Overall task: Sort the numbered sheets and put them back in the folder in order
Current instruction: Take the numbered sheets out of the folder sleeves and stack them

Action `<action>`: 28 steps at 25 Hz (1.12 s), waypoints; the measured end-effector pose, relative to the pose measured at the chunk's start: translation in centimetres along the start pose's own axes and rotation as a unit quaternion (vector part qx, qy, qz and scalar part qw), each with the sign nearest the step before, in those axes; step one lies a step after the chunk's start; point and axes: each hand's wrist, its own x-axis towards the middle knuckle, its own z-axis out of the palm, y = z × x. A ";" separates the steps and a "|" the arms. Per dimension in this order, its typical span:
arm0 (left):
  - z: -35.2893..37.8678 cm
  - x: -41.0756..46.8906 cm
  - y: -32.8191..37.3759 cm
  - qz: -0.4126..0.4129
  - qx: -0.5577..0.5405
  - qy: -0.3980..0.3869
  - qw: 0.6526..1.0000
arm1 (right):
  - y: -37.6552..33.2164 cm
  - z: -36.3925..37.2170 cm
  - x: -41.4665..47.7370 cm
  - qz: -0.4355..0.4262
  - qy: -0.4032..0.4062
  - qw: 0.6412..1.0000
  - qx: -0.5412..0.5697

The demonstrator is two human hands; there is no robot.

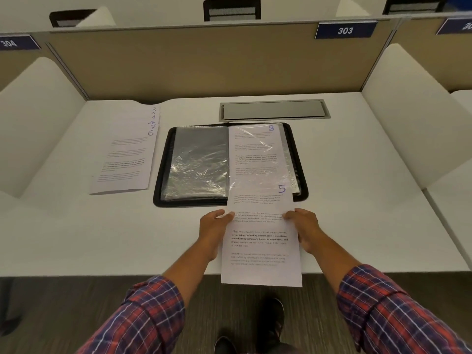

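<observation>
Open folder [231, 164] on desk [357, 175], sheet 5 [260, 241] before it.
Both hands, left [214, 228] and right [305, 228], pinch sheet 5's edges; sheet 8 [255, 152] lies sleeved inside; a stack [125, 154] lies beside.

Sheet held in both hands [260, 241]: handwritten "5" at top right; bold print includes "way of living. Defined by a slower pace." Sheet in folder sleeve [255, 154]: "8". Fanned stack at left [125, 159]: "4", "7", "6" legible; upper numerals unclear. Partition signs: "303" [345, 30], "304" [10, 42].
</observation>
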 end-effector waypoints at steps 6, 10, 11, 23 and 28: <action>-1.4 -1.3 -1.1 0.020 -0.020 -0.008 1.000 | 0.4 0.2 -1.4 -0.031 -0.023 0.999 -0.002; -2.0 -1.2 -0.8 0.043 -0.043 0.007 0.998 | 0.1 0.8 -1.8 -0.067 -0.069 0.995 0.029; -2.0 -1.2 -0.5 0.048 -0.050 0.013 0.997 | -0.2 1.0 -1.7 -0.071 -0.073 0.994 0.037; -0.3 2.4 4.3 0.089 -0.042 0.115 0.988 | -3.6 3.2 3.2 -0.137 -0.052 0.985 -0.095; -1.6 4.6 5.6 0.079 -0.036 0.149 0.985 | -4.3 5.6 4.5 -0.129 -0.048 0.986 -0.094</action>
